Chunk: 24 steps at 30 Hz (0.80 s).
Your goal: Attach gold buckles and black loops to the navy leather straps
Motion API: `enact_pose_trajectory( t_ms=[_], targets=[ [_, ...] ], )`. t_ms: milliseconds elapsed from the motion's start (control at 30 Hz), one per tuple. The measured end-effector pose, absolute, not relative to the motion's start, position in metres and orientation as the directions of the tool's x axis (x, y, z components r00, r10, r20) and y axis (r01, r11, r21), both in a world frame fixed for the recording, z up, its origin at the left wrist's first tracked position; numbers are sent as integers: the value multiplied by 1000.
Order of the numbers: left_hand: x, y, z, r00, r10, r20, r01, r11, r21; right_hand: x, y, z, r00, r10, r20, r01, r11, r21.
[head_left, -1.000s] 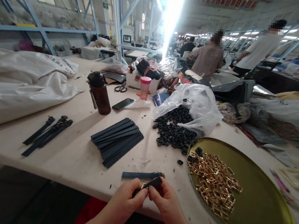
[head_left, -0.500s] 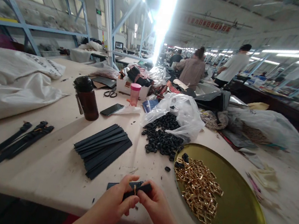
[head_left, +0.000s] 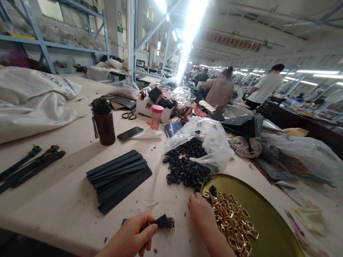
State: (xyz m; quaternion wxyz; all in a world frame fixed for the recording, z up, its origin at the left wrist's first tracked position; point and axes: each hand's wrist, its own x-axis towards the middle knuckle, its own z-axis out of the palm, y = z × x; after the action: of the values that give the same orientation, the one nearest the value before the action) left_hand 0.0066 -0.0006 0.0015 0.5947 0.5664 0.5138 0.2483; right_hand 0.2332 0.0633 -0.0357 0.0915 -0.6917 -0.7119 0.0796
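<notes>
A black strap [head_left: 162,221] with a gold buckle [head_left: 173,223] at its end is pinched between the thumb and fingers of my left hand [head_left: 135,234], just above the table. My right hand [head_left: 202,212] is down on the table at the left rim of the gold tray [head_left: 283,236], fingers curled together; whatever lies under the fingertips is hidden. Beyond it, small black loops [head_left: 185,170] spill in a heap from a clear plastic bag [head_left: 214,138]. Gold buckles [head_left: 234,225] are piled in the tray. Flat black strips [head_left: 118,180] lie stacked left of centre.
Several straps with buckles [head_left: 31,169] lie at the left. Behind the strips stand a brown bottle [head_left: 104,122], a phone [head_left: 130,133] and a pink-lidded cup [head_left: 155,118]. White sacking [head_left: 19,104] covers the far left. People work in the background.
My right hand has left the strap and moved right and forward to the tray's edge, over where a single loop lay. My left hand keeps the strap, its buckle end now uncovered.
</notes>
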Motion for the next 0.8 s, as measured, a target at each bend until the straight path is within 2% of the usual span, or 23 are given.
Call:
enact_pose_trajectory(
  t_ms=[167,367,433,500,533,567,633,700,800],
  targets=[
    [7,-2,6,314,893,-324,343,212,915,228,53,-43,-81,997,1,957,78,-281],
    [8,-4,8,289,905,-314,344,208,916,226,48,-33,-124,992,3,885,112,-453],
    [9,-4,10,263,920,-289,336,194,922,217,41,-22,-166,986,-12,729,115,-674],
    [11,-3,13,233,936,-265,325,182,928,203,30,-10,-193,980,-51,374,25,-927],
    [12,-3,14,220,941,-258,320,180,930,196,25,-5,-199,977,-82,179,-46,-983],
    [13,-3,14,210,944,-256,317,182,931,188,20,-2,-200,973,-114,31,-110,-993],
    [14,-3,15,206,941,-268,327,192,925,176,11,1,-177,974,-144,-105,-164,-981],
    [14,-5,13,215,930,-298,351,211,912,169,6,-3,-130,984,-123,-120,-138,-983],
    [11,-6,11,245,911,-332,387,222,895,168,0,-14,-77,996,-53,-24,-55,-998]
  ],
)
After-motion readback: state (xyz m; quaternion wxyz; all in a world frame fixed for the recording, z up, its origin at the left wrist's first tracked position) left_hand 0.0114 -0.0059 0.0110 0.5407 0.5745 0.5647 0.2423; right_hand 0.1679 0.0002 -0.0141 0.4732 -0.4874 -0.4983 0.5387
